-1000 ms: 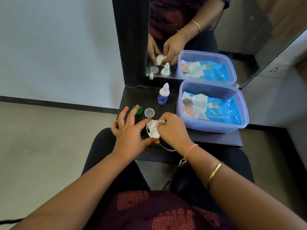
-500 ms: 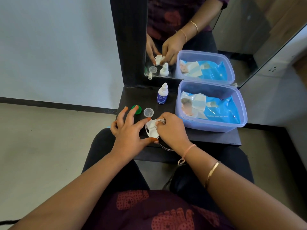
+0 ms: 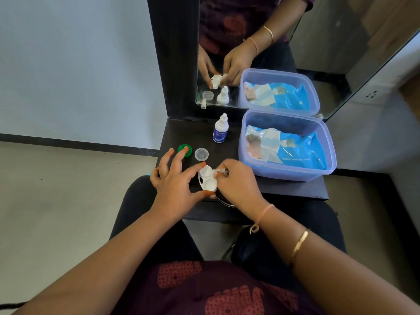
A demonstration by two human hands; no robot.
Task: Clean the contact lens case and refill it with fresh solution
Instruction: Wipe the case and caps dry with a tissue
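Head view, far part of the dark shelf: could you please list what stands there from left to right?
Green cap → clear cap → solution bottle → plastic box with a blue pack inside. The lens case nearer the person overlaps the caps and bottle, so it is left out.

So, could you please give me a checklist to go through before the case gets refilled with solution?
1. Lens case steadied: ok, the left hand pinches it between finger and thumb.
2. Caps off: ok, the green cap and clear cap lie on the table.
3. Wells clean: cannot tell, the right hand covers part of the case.
4. Right hand free: not ok, it grips a small white piece at the case.
5. Solution bottle likely reachable: ok, upright behind the caps.
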